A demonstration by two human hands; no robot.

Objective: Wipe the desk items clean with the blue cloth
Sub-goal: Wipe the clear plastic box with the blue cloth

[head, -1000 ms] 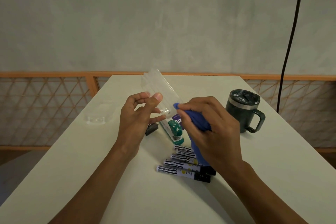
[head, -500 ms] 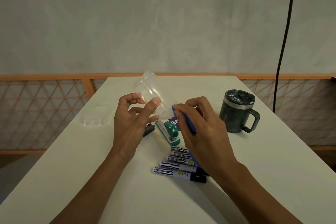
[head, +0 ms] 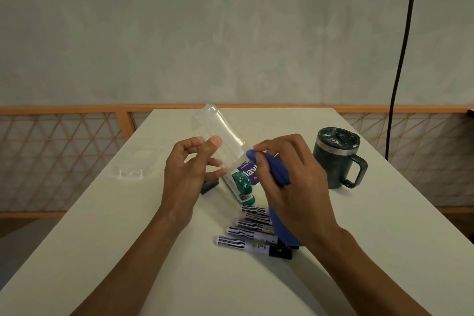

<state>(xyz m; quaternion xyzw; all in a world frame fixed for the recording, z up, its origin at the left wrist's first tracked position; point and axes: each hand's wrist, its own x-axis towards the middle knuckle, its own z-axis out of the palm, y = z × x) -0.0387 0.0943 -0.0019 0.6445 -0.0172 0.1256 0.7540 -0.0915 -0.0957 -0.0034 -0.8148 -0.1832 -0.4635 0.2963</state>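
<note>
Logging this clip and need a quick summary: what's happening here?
A person's left hand holds a clear plastic container tilted above the white table, while the right hand grips the blue cloth against its lower end. A row of markers lies below the right hand, a dark mug stands further right, and a clear lid lies off to the left.
</note>
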